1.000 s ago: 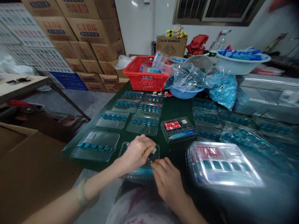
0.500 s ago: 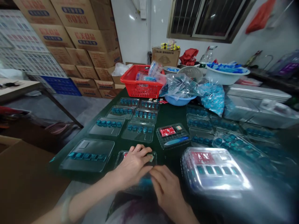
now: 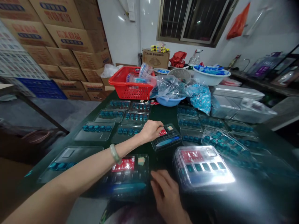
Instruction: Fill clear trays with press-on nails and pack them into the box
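My left hand [image 3: 150,131] reaches across the dark green table [image 3: 161,158], its fingertips at the red card [image 3: 163,133] in a clear plastic tray [image 3: 166,138]. That tray also holds a long blue piece [image 3: 168,142]. Under my left forearm lies a second clear tray [image 3: 127,177] with a red card, a small pale card and a blue strip. My right hand [image 3: 167,193] rests at the near table edge, fingers apart and empty, between that tray and a stack of clear trays [image 3: 203,168].
Rows of clear trays with blue pieces [image 3: 135,118] cover the table. Behind them stand a red basket [image 3: 129,87], a blue bowl [image 3: 169,101] and a bag of blue sachets [image 3: 201,98]. Cardboard boxes [image 3: 67,40] are stacked at the back left.
My left hand has moved forward from the near tray to the far tray, uncovering the near tray's contents. My right hand has drawn slightly back. The view has shifted left.
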`<state>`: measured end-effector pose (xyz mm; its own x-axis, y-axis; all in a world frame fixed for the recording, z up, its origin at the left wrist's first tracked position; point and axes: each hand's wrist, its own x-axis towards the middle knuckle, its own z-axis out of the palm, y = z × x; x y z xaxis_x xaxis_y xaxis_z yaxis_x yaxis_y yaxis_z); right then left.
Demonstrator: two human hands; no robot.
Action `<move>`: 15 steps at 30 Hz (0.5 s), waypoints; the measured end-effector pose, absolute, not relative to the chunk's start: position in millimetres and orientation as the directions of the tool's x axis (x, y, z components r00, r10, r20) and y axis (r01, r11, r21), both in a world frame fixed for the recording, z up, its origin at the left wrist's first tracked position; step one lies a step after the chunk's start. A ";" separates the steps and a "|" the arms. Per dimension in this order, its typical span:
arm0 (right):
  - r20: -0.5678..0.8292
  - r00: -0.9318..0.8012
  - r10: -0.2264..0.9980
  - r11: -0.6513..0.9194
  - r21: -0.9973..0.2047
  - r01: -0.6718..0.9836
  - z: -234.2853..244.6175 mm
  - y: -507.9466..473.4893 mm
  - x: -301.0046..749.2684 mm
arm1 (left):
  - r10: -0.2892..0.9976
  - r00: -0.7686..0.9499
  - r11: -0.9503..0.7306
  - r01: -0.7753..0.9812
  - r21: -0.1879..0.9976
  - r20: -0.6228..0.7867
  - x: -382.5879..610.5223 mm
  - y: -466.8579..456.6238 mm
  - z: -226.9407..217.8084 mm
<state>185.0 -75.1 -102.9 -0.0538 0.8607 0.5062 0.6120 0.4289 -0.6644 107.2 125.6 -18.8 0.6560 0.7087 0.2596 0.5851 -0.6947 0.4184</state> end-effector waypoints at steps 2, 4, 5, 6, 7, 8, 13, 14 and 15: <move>0.517 -0.027 0.856 0.422 -0.666 0.616 -105.2 -76.5 186.0 | 0.718 0.643 -0.685 0.583 0.437 0.267 102.9 130.7 -18.3; 0.497 -0.043 0.867 0.415 -0.670 0.616 -105.6 -76.5 186.3 | 0.729 0.623 -0.675 0.584 0.451 0.284 92.1 135.1 -16.4; 0.491 -0.060 0.869 0.418 -0.666 0.618 -105.1 -75.9 186.2 | 0.743 0.602 -0.662 0.592 0.461 0.293 85.1 137.8 -15.3; 0.500 -0.076 0.863 0.433 -0.653 0.621 -104.6 -75.0 185.9 | 0.764 0.571 -0.640 0.605 0.474 0.301 77.7 141.2 -14.2; 0.525 -0.083 0.847 0.453 -0.632 0.628 -104.2 -73.9 185.5 | 0.789 0.532 -0.610 0.623 0.490 0.307 70.0 145.4 -13.2; 0.560 -0.076 0.825 0.470 -0.606 0.642 -104.5 -72.6 185.0 | 0.815 0.490 -0.578 0.640 0.506 0.311 62.4 150.5 -12.2; 0.623 -0.053 0.781 0.516 -0.595 0.617 -115.9 -66.9 182.8 | 0.880 0.348 -0.475 0.680 0.559 0.324 34.4 183.6 -9.2; 0.621 -0.075 0.780 0.531 -0.594 0.604 -119.2 -66.3 182.3 | 0.884 0.334 -0.466 0.682 0.563 0.328 31.6 190.6 -9.5; 0.624 -0.089 0.776 0.541 -0.587 0.602 -122.5 -66.0 181.6 | 0.889 0.320 -0.457 0.685 0.568 0.329 29.5 197.5 -10.2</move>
